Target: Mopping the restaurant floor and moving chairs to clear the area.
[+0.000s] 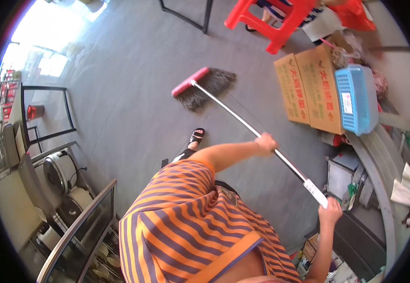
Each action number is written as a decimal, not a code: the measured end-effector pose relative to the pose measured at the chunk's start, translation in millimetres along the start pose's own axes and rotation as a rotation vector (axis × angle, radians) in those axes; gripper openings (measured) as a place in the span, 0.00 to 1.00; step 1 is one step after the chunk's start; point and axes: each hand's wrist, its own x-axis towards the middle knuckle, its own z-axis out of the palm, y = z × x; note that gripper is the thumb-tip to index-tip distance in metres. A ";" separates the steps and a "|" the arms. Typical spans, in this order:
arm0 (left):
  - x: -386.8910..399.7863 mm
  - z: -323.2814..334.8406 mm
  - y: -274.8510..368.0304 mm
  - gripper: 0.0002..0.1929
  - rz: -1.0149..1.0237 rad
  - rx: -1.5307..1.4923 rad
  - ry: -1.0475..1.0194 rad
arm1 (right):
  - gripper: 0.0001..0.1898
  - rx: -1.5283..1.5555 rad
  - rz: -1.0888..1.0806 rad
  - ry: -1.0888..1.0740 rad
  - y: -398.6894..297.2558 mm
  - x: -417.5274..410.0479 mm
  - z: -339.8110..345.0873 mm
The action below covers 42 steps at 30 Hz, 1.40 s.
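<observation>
A flat dust mop lies with its dark grey fringed head (213, 86) on the floor ahead of me, a red holder (190, 81) along one side of it. Its silver metal pole (229, 111) slants back to my right side. Midway along the pole, my left hand (266, 144) is closed around it. My right hand (330, 212) grips the top end of the white handle (314, 192). Below the mop head, one foot in a black sandal (197, 136) shows on the grey floor (130, 92).
Cardboard boxes (309, 90) and a blue plastic basket (355, 99) stand at right. Beyond them are a red plastic stool (279, 28) and part of another person. At left are a glass-sided cabinet (84, 226), rice cookers (61, 171) and a black-framed table (49, 88).
</observation>
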 end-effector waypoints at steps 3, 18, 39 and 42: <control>-38.4 -56.8 -109.8 0.06 -0.188 0.071 0.085 | 0.04 0.146 -0.046 0.113 -88.5 79.8 50.4; -164.0 -272.6 -297.4 0.07 -0.695 0.673 0.099 | 0.16 0.670 -0.237 0.191 -328.7 258.7 25.2; -7.1 -290.4 -201.1 0.14 -0.444 0.207 -0.014 | 0.10 1.070 0.110 -1.135 -148.3 404.2 -99.1; -15.9 -333.5 -255.3 0.14 -0.513 0.196 0.075 | 0.12 1.134 -0.031 -1.134 -188.3 464.1 -82.5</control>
